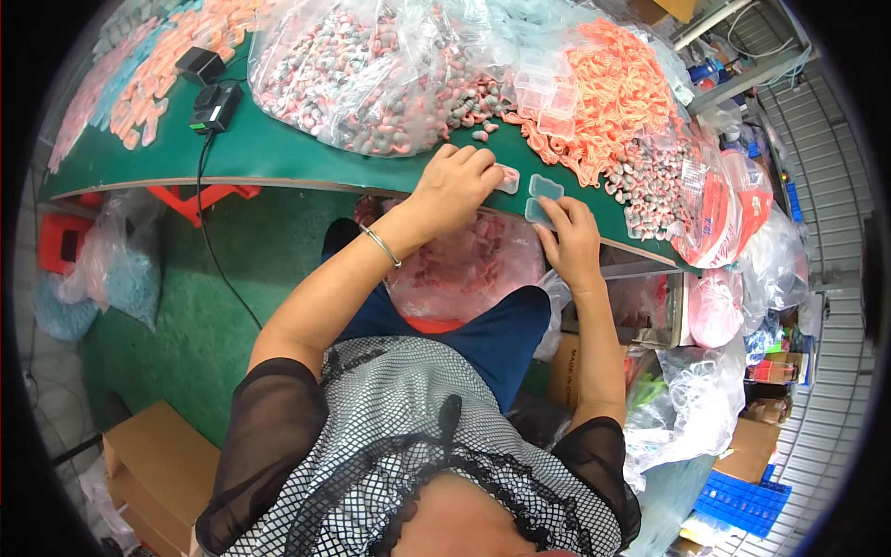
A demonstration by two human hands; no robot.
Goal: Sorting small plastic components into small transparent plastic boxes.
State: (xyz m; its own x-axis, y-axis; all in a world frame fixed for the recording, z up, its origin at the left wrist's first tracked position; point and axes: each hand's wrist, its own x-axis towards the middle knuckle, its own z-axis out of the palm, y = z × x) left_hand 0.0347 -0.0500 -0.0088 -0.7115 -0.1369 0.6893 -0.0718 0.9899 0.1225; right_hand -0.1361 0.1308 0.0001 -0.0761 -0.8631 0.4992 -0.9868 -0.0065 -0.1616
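My left hand (455,192), a bangle on its wrist, is at the table's front edge. Its bent fingers close on a small clear plastic case (508,179) with something pink inside; the fingertips are partly hidden. Just to the right, my right hand (572,239) pinches an open, hinged clear plastic case (544,189) between thumb and fingers; nothing shows inside it. Beyond my left hand, a few grey-and-pink plugs (483,133), like earplugs, lie loose beside a large clear bag (343,79) full of them.
On the green table (306,165) are a heap of orange cords (617,88), stacked clear cases (548,97), more plugs (650,181) and rows of orange pieces (153,93). A black adapter (215,107) trails a cable. A pink-filled bag (473,269) sits below the edge.
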